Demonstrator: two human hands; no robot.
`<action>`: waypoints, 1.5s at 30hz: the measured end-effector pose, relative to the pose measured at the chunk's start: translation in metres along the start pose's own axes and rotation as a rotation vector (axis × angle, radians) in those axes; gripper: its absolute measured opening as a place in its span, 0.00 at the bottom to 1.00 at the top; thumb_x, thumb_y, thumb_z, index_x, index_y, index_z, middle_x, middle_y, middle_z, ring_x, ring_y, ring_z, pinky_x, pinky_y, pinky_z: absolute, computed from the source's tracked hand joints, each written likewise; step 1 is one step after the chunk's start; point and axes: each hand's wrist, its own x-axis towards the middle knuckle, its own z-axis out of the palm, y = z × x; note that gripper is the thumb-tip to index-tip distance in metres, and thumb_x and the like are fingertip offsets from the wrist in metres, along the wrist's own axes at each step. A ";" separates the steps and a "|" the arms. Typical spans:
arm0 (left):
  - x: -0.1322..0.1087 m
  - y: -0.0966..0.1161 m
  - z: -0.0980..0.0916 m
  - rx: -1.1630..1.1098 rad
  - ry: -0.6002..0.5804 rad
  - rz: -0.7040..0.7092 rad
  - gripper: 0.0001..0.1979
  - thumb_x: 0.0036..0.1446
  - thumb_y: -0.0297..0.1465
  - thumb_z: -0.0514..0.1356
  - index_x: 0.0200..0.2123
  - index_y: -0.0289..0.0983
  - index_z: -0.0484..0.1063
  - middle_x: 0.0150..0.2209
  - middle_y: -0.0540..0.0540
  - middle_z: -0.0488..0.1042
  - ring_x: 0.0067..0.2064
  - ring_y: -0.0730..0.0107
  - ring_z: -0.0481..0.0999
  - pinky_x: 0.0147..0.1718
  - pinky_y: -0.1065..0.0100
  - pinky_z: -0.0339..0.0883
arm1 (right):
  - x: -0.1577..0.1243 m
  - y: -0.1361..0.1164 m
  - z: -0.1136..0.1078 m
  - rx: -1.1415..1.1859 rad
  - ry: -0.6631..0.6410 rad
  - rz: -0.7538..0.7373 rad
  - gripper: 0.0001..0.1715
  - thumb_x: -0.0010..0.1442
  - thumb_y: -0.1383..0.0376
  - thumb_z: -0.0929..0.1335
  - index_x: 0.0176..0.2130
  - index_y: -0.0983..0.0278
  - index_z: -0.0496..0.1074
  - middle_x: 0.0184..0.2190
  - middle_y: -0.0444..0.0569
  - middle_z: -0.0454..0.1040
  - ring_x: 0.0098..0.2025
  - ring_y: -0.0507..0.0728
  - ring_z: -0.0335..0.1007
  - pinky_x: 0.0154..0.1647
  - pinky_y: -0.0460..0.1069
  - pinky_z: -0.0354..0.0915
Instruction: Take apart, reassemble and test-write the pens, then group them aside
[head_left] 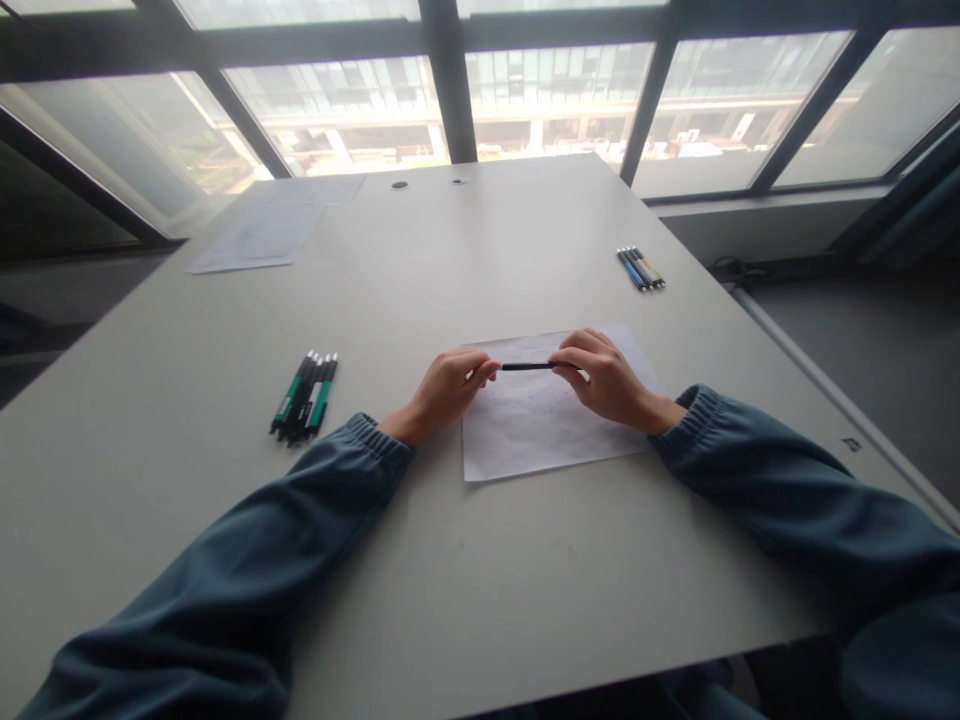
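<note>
A slim black pen (526, 367) is held level between my two hands, above a white sheet of paper (547, 440). My left hand (454, 385) pinches its left end between thumb and fingers. Around the right part of the pen, the thumb and fingers of my right hand (604, 378) are closed, hiding that end. Faint marks show on the paper, too small to read. Left of my left hand lies a bunch of several green and black pens (306, 397), side by side on the white table.
Toward the right edge of the table (405, 600) lie several pens (641, 269) with blue, grey and yellow parts. More paper sheets (259, 235) rest at the far left. Two small round fittings sit near the back edge, before the windows (555, 95).
</note>
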 end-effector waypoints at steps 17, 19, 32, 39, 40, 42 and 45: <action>-0.002 0.000 0.001 0.000 0.112 0.138 0.15 0.64 0.43 0.62 0.34 0.39 0.81 0.32 0.43 0.82 0.34 0.66 0.79 0.37 0.64 0.73 | 0.001 0.001 -0.001 0.047 -0.036 0.066 0.07 0.69 0.65 0.65 0.39 0.60 0.73 0.37 0.52 0.74 0.41 0.61 0.69 0.43 0.55 0.66; -0.002 0.002 0.000 0.031 0.106 0.158 0.16 0.65 0.43 0.61 0.33 0.39 0.81 0.31 0.44 0.82 0.34 0.66 0.79 0.38 0.63 0.73 | 0.001 0.001 -0.002 0.023 -0.049 0.073 0.08 0.69 0.64 0.65 0.38 0.61 0.73 0.35 0.51 0.75 0.39 0.60 0.69 0.42 0.55 0.65; -0.004 0.006 0.000 -0.002 0.178 0.120 0.14 0.64 0.41 0.63 0.32 0.38 0.80 0.30 0.45 0.81 0.32 0.67 0.77 0.36 0.64 0.71 | 0.010 -0.007 -0.012 0.468 0.130 0.421 0.17 0.60 0.51 0.74 0.41 0.61 0.78 0.29 0.47 0.78 0.32 0.57 0.74 0.37 0.54 0.69; -0.008 0.002 -0.001 -0.163 0.054 0.156 0.21 0.71 0.43 0.52 0.38 0.38 0.81 0.35 0.43 0.83 0.38 0.65 0.79 0.44 0.61 0.72 | 0.016 -0.003 -0.012 1.081 0.175 0.609 0.18 0.65 0.46 0.68 0.39 0.58 0.70 0.36 0.47 0.75 0.40 0.57 0.74 0.42 0.56 0.72; -0.008 0.000 0.000 -0.178 0.085 0.136 0.23 0.72 0.42 0.49 0.38 0.37 0.81 0.35 0.42 0.82 0.37 0.66 0.79 0.43 0.61 0.72 | 0.017 -0.002 -0.013 1.150 0.196 0.630 0.18 0.66 0.46 0.67 0.39 0.57 0.68 0.37 0.46 0.75 0.42 0.58 0.74 0.44 0.57 0.73; -0.009 -0.003 0.002 -0.190 0.146 0.091 0.25 0.73 0.42 0.48 0.38 0.36 0.81 0.33 0.43 0.82 0.34 0.67 0.77 0.40 0.62 0.71 | 0.019 -0.001 -0.017 1.313 0.238 0.699 0.15 0.66 0.48 0.67 0.39 0.56 0.66 0.33 0.43 0.72 0.39 0.56 0.73 0.44 0.57 0.73; -0.010 -0.005 0.003 -0.194 0.165 0.056 0.25 0.73 0.42 0.48 0.37 0.36 0.81 0.31 0.43 0.81 0.33 0.68 0.76 0.38 0.63 0.70 | 0.022 -0.002 -0.023 1.549 0.276 0.807 0.15 0.66 0.50 0.68 0.35 0.57 0.65 0.25 0.40 0.64 0.28 0.53 0.65 0.35 0.52 0.71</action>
